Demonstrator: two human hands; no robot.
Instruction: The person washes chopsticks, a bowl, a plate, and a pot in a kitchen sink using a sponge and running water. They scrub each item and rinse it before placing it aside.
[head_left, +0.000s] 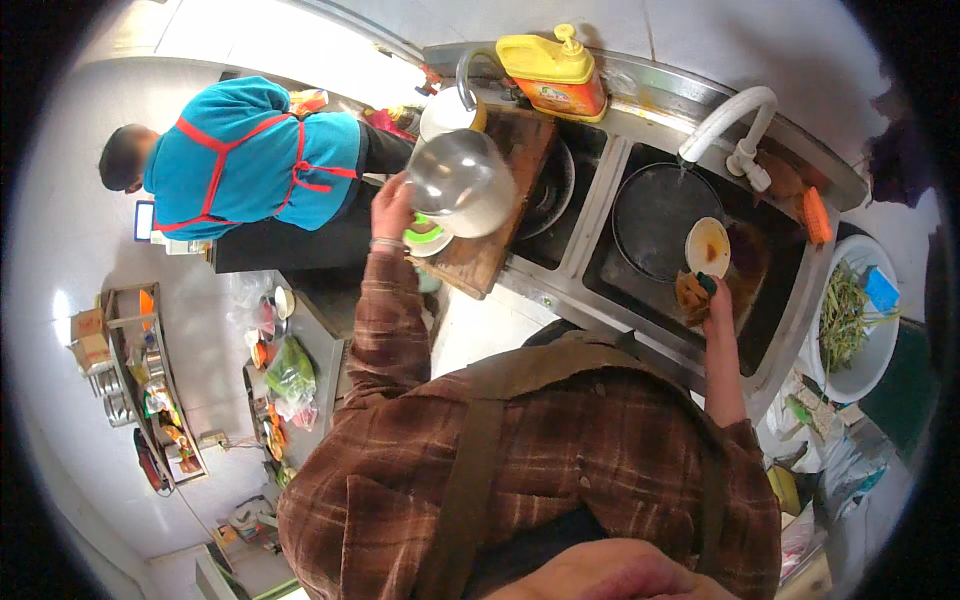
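Note:
My left hand (393, 210) grips the rim of a shiny metal bowl (461, 176), tilted above a wooden board (480, 255) that lies across the left sink basin. Under the bowl shows part of a plate with a bright green item (424, 229). Over the right basin, my right hand (718, 300) holds a brown and dark green cloth or scrubber (693, 297) at the edge of a small pale dish (708, 248) with a brown stain. Beside the dish lies a round black pan (651, 217), with water running into it from the white faucet (735, 112).
A yellow pump jug (555, 71) stands behind the basins. An orange brush or sponge (817, 215) rests at the sink's right rim. A white tub of green stalks (859, 322) sits at right. A co-worker (240, 161) in a blue top stands at left, facing away.

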